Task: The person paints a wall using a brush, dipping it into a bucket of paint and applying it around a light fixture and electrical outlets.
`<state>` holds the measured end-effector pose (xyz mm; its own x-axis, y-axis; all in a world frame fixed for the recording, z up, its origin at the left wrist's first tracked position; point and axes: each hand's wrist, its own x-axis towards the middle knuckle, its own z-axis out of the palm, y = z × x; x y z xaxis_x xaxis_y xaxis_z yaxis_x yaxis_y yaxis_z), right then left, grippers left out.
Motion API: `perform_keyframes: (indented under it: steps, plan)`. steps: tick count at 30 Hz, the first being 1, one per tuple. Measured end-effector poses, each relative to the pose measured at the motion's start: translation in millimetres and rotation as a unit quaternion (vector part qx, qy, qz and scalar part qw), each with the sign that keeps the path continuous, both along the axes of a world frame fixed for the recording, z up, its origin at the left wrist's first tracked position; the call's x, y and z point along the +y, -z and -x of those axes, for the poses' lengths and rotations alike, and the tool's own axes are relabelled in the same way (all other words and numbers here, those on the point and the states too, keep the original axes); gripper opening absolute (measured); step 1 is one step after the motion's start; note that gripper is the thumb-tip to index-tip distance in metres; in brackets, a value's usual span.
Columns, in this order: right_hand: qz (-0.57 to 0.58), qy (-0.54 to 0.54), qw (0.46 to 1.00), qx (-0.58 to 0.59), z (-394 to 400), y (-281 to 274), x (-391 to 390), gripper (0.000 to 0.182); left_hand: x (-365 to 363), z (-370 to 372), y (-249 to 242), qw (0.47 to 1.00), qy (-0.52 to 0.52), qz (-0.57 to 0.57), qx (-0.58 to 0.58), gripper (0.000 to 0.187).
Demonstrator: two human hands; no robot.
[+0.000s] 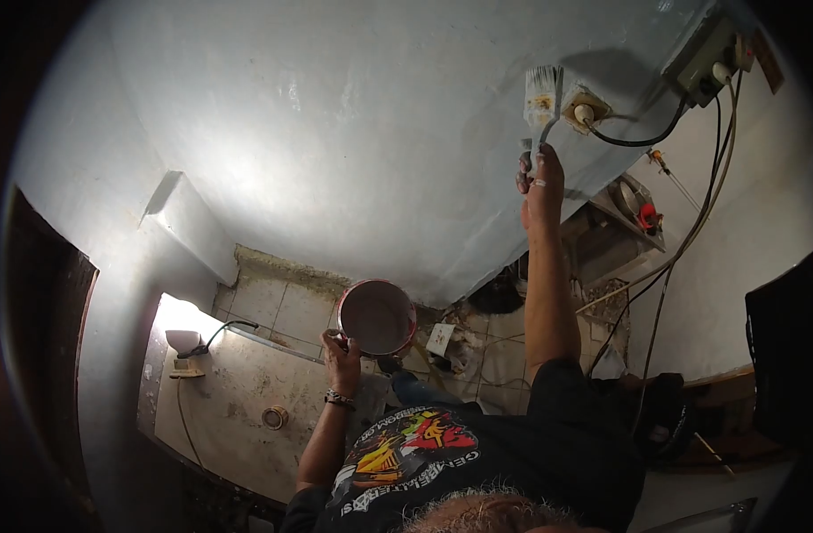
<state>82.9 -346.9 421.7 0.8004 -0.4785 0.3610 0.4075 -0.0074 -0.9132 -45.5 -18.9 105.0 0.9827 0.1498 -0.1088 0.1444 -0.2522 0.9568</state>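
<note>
My right hand (pixel 541 178) is raised at the upper right, its fingers wrapped round the handle of a wide paintbrush (pixel 542 99). The brush points upward, its bristles coated with pale paint, beside a wall socket (pixel 587 111) with a plug in it. Lower down, near the middle of the view, my left hand (pixel 341 351) grips the rim of a round paint bucket (pixel 377 320). Greyish paint or a paint-coated inside shows in the bucket. The pale wall (pixel 380 133) fills the area behind the brush and above the bucket.
A lit lamp (pixel 184 341) stands on a stained worktop (pixel 237 391) at the left. Cables hang from a socket box (pixel 710 67) at the upper right. Debris lies on the tiled floor (pixel 304 311). A cluttered shelf (pixel 606 235) is beside my right forearm.
</note>
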Motion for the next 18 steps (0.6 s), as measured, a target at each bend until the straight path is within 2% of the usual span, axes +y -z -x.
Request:
perform_keyframes:
  steps: [5,8,12,13,16,18]
  plan:
    - [-0.011,0.026,0.999,-0.037,-1.5,2.0,-0.2,0.013,-0.7,-1.8,-3.6,1.0,0.004,0.001,-0.002,0.041]
    - [-0.057,-0.067,0.995,-0.048,-2.1,13.3,-5.3,0.014,-1.0,-0.4,-2.3,1.0,0.006,-0.014,-0.002,0.041]
    - [-0.034,-0.049,0.995,-0.082,-8.6,21.5,16.8,0.016,-4.0,-4.0,-2.8,1.0,0.007,-0.005,-0.012,0.041]
    - [-0.035,-0.06,0.994,-0.085,-10.7,22.3,19.0,0.009,-3.7,-4.6,-2.2,1.0,0.009,-0.003,-0.013,0.041]
    - [0.073,-0.071,0.994,-0.031,-26.2,37.0,30.6,0.01,-5.7,-2.7,-8.7,0.998,0.001,-0.028,-0.05,0.041]
    - [0.09,-0.077,0.993,0.001,-54.5,70.8,50.3,0.011,-7.4,-1.4,-14.9,0.999,0.005,-0.02,-0.043,0.041]
